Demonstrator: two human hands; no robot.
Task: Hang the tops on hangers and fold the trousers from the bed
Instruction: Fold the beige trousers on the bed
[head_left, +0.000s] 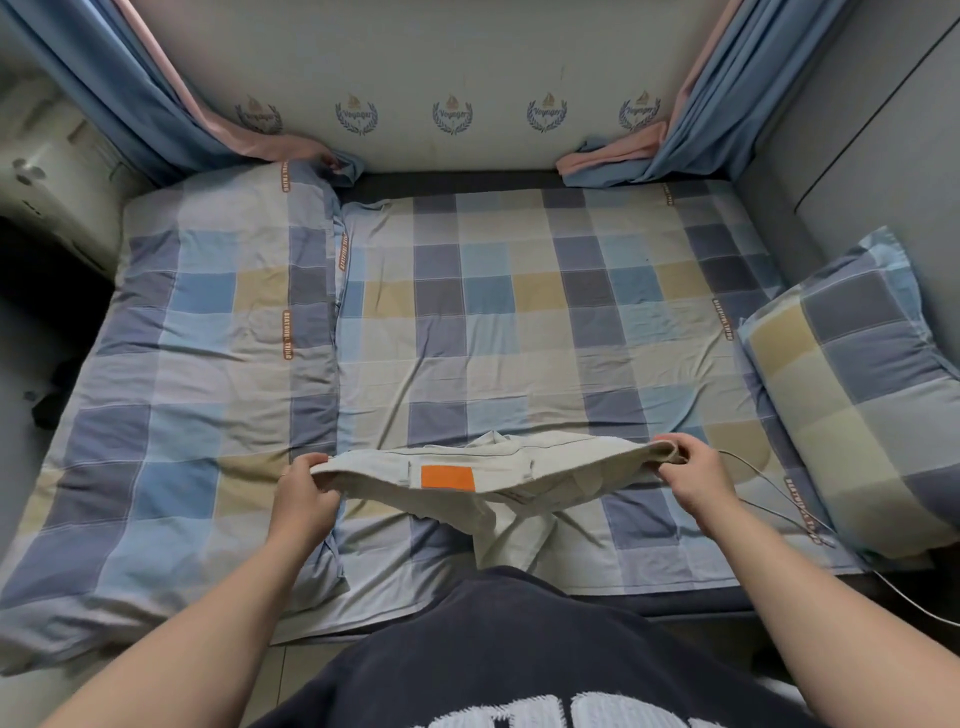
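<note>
Both hands are up over the near edge of the bed (519, 322), stretching a pair of pale beige trousers (498, 480) by the waistband. The left hand (304, 493) pinches one end, the right hand (688, 470) grips the other, and the legs hang down between them, orange patch (448, 477) showing.

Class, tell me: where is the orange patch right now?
In the head view, the orange patch sits on the beige trousers, low centre, between the left hand and right hand, above the checked bedsheet.
</note>
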